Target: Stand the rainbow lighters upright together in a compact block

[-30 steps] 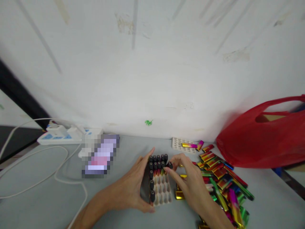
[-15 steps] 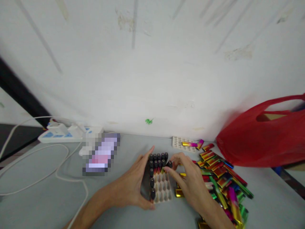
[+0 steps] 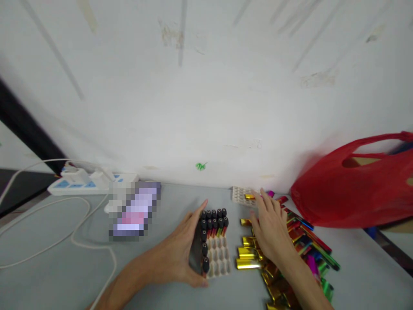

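A small white tray with rows of sockets lies on the grey table. Several black-capped shiny tubes stand in its far rows and down its left column. My left hand grips the tray's left side. My right hand lies over a heap of iridescent shiny tubes to the right of the tray, fingers spread on them. I cannot see anything held in it.
A second white socket tray lies by the wall with a tube on it. A red plastic bag sits at the right. A blurred phone-like object, a white power strip and white cables lie at the left.
My right hand has left the tray's far right corner, where a capped tube now stands, and moved right onto the heap of loose tubes. My left hand has stayed on the tray.
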A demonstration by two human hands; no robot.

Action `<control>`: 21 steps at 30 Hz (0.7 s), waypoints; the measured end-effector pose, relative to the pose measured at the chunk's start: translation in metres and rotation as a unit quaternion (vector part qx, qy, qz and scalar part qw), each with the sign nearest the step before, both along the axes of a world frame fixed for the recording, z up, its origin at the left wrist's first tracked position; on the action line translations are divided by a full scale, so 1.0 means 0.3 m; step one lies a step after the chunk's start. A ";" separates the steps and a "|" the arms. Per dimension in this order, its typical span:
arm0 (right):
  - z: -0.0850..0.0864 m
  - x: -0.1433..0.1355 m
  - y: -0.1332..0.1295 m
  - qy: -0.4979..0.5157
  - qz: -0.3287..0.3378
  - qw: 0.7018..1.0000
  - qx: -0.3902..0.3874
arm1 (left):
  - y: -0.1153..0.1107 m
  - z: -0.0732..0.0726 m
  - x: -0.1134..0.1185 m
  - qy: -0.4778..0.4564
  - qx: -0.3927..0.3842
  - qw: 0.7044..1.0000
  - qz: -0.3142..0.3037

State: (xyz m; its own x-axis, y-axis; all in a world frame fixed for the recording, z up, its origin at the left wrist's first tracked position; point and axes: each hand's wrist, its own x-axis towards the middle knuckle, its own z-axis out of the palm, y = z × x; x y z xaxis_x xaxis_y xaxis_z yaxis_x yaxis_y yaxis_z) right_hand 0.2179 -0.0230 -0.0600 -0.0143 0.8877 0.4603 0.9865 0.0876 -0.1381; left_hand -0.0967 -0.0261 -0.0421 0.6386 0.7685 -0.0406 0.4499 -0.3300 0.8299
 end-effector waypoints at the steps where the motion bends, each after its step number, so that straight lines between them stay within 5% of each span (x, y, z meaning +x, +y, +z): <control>1: -0.012 0.019 0.008 -0.017 -0.003 1.000 -0.016 | 0.000 -0.001 0.000 0.000 -0.001 1.000 0.002; 21: -0.041 0.064 0.041 -0.003 0.035 0.999 -0.037 | 0.001 0.000 -0.004 0.007 0.004 1.000 -0.001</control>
